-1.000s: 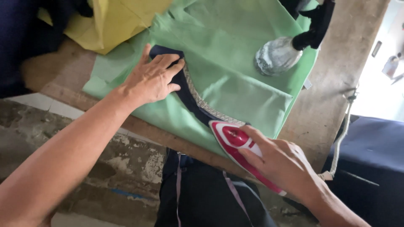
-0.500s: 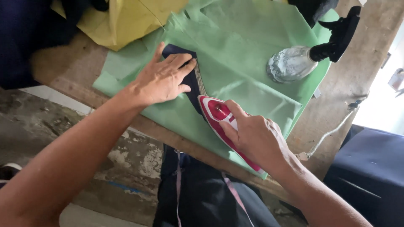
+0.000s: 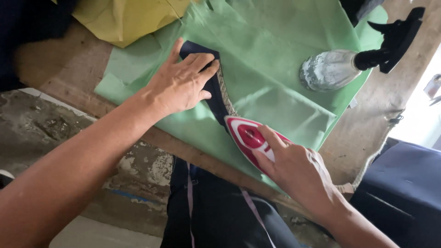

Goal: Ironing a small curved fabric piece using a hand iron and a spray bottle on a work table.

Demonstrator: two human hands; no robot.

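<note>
Right hand (image 3: pixel 298 172) is wrapped around the iron (image 3: pixel 250 138), red and white with its pointed nose aimed up the strip (image 3: pixel 216 89). That strip is a narrow navy piece, curved, with a pale patterned edge along its right side, lying on the green cloth (image 3: pixel 275 55) over the wooden table (image 3: pixel 59 73). Left hand (image 3: pixel 179 85) lies flat on the strip's upper end, fingers spread and pressing, not gripping. Compared with half a second back, the iron's nose has crept further up the strip toward the left hand, which hasn't budged. Further off there's a second iron (image 3: pixel 330 69), grey and scuffed with a black handle, sitting on the cloth, and yellow fabric (image 3: pixel 124 18) at the far edge. No containers anywhere.
</note>
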